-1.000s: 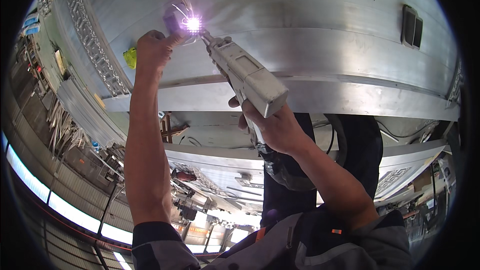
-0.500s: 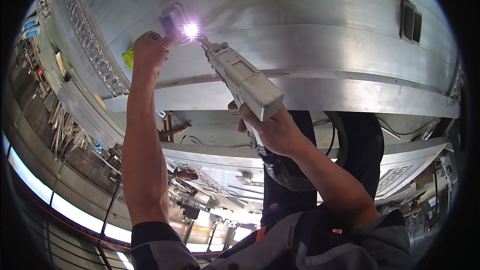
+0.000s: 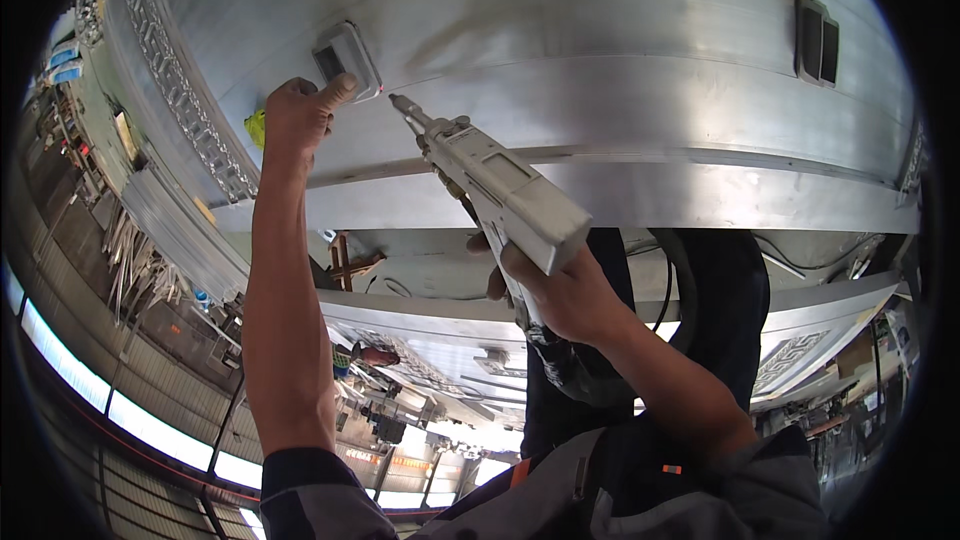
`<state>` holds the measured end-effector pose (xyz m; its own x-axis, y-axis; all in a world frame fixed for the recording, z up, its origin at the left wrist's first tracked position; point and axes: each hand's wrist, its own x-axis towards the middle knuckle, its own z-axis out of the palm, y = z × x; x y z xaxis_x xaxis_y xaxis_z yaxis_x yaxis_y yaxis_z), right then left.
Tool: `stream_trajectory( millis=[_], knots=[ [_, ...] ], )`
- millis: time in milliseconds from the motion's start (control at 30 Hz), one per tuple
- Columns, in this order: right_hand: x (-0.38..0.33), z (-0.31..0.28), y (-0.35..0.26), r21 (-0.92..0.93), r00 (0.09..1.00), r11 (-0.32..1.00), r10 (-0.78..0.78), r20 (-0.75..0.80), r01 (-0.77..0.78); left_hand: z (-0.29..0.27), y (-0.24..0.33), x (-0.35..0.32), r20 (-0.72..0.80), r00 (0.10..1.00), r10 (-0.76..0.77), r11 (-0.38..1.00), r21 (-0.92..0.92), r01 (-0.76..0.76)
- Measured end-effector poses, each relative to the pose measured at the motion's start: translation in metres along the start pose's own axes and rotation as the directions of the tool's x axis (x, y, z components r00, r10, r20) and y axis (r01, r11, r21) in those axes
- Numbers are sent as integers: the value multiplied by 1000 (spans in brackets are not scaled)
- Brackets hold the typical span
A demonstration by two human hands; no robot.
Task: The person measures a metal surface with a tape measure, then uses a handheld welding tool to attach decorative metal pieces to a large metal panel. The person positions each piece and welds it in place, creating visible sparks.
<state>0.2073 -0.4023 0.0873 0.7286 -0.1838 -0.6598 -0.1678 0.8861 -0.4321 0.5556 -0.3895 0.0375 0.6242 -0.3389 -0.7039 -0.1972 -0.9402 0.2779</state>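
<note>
My right hand (image 3: 560, 285) is wrapped round the grip of a pale, boxy welding gun (image 3: 510, 185). Its nozzle points up and left, a short gap from a rectangular metal recessed handle (image 3: 362, 52) on the big silvery panel (image 3: 640, 100). A tiny red dot shows at that handle's lower right edge. My left hand (image 3: 300, 118) has its fingers curled and its thumb pressed on the handle's lower edge, steadying it against the panel. Whether the curled fingers hold anything else is hidden.
A second recessed handle (image 3: 817, 40) sits at the panel's far right. Decorative patterned trim (image 3: 175, 70) runs down the left side, near a yellow-green object (image 3: 256, 128). Below, a second panel (image 3: 440, 312) stretches across; a cable (image 3: 668, 275) hangs by my legs. Scrap strips (image 3: 135, 260) lie left.
The bright purple-white welding flash at the handle's edge has gone out. My right hand has drawn the gun slightly down and right, while my left thumb stays on the handle.
</note>
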Motion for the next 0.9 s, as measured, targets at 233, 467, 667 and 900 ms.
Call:
stream_trajectory(
  millis=[233,467,667,900],
  knots=[
    [31,-3,-17,71,985,983,-166,-53,170,-1,-6,6,2,999,37,999,-40,-37],
    [61,3,-26,193,981,964,-171,-88,186,-2,-4,6,24,1000,16,1000,-23,-15],
    [69,6,-29,190,983,966,-167,-73,178,-3,-4,5,23,1000,6,1000,-1,-6],
    [70,6,-28,153,991,979,-124,-57,132,4,-6,4,-34,998,51,998,-36,-52]
  ],
)
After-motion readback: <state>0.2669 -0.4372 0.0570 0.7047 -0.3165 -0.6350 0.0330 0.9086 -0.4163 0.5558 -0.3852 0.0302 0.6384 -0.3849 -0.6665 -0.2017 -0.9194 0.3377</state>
